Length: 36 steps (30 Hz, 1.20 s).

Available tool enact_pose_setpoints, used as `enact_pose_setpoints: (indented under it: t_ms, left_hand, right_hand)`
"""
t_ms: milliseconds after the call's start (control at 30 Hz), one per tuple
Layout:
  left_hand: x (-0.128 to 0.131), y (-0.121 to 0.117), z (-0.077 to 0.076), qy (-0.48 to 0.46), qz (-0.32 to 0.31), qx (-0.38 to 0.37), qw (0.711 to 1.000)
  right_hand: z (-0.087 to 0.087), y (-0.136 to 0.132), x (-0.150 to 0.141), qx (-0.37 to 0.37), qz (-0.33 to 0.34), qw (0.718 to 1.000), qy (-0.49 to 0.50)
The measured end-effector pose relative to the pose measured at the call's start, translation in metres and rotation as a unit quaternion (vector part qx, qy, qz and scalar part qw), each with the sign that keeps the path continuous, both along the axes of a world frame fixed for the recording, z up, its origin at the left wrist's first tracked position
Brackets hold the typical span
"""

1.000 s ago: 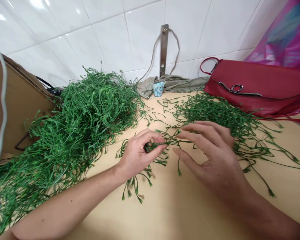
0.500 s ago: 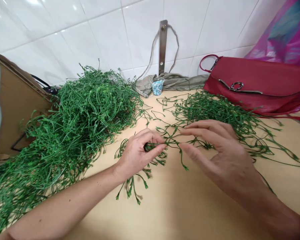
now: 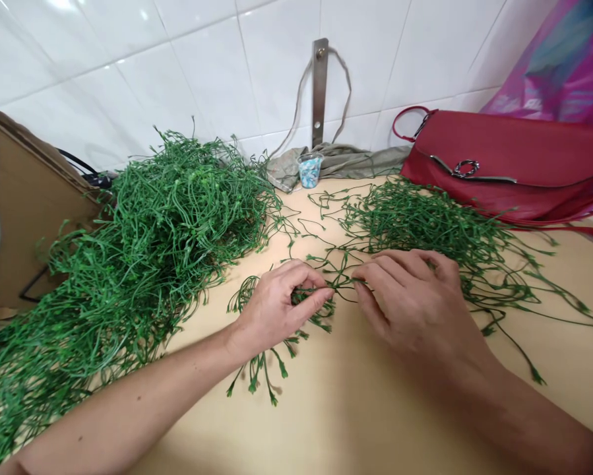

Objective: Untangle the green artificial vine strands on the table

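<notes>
My left hand [image 3: 281, 300] is closed round a small bunch of green plastic stems [image 3: 259, 373], whose bud-like tips hang out below the palm. Thumb and forefinger pinch the stems where they cross toward the right. My right hand [image 3: 409, 303] has its thumb and fingertips pressed together on a thin green stem at the edge of that cluster. Just behind it lies a loose heap of similar stems [image 3: 425, 218]. A much taller tangled pile of green stems [image 3: 172, 204] stands beyond my left arm.
A cardboard box [image 3: 29, 218] is at the far left. Against the tiled wall [image 3: 207, 79] sit a grey cloth [image 3: 365, 161] and a small clear cup [image 3: 310, 171] with blue and white contents. A red handbag [image 3: 514, 158] and a pink plastic bag [image 3: 563, 72] are at the back right.
My right hand has gone from spread fingers to a pinch on a stem, with its fingers curled lower. My left hand keeps its hold, almost in place.
</notes>
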<state>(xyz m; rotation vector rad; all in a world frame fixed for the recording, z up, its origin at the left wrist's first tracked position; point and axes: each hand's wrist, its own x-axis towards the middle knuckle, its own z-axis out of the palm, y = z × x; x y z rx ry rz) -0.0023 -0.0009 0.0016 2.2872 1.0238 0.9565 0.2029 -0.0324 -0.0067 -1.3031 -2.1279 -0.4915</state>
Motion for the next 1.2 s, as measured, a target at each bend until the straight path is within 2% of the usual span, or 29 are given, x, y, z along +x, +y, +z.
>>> enact_pose_setpoints:
  t_ms: [133, 267, 400, 533, 600, 700, 833, 933, 1067, 1133, 1200]
  left_hand:
    - [0.002, -0.001, 0.0, 0.017, -0.01, -0.01, 1.0]
    - [-0.002, -0.004, 0.001, 0.009, -0.014, -0.006, 1.0]
    - [-0.009, -0.004, 0.003, -0.023, 0.0, 0.026, 0.999]
    - [-0.01, 0.001, 0.004, -0.034, 0.039, 0.041, 0.998]
    - [-0.008, 0.003, 0.005, -0.034, 0.034, 0.04, 0.998]
    - [-0.006, 0.002, 0.005, -0.019, 0.023, 0.046, 0.999]
    - [-0.004, -0.002, 0.004, 0.002, -0.001, 0.074, 0.997]
    - [-0.004, -0.001, 0.002, 0.007, -0.02, 0.09, 0.996]
    - [-0.004, 0.0, 0.001, -0.001, -0.002, 0.067, 0.998]
    - [-0.003, 0.0, 0.001, -0.002, 0.009, 0.051, 0.999]
    - [-0.002, 0.0, 0.002, -0.003, 0.015, 0.043, 0.999]
  right_hand:
    - [-0.007, 0.002, -0.001, 0.006, -0.013, 0.998, -0.067]
    - [-0.009, 0.011, 0.018, -0.023, -0.025, 0.996, -0.083]
    - [-0.011, 0.02, 0.04, -0.068, -0.107, 0.991, -0.033]
    - [-0.01, 0.02, 0.035, -0.033, -0.136, 0.99, 0.011]
    - [-0.005, 0.018, 0.026, -0.01, -0.11, 0.992, 0.064]
    - [0.002, 0.014, 0.015, -0.002, -0.032, 0.991, 0.133]
    - [-0.001, 0.008, 0.004, -0.073, 0.077, 0.976, 0.19]
    - [-0.007, 0.004, 0.001, -0.191, 0.076, 0.938, 0.278]
    - [-0.002, 0.005, 0.006, -0.377, 0.055, 0.839, 0.39]
    - [0.006, 0.006, 0.007, -0.43, 0.054, 0.794, 0.427]
    - [0.013, 0.006, 0.007, -0.444, 0.06, 0.763, 0.466]
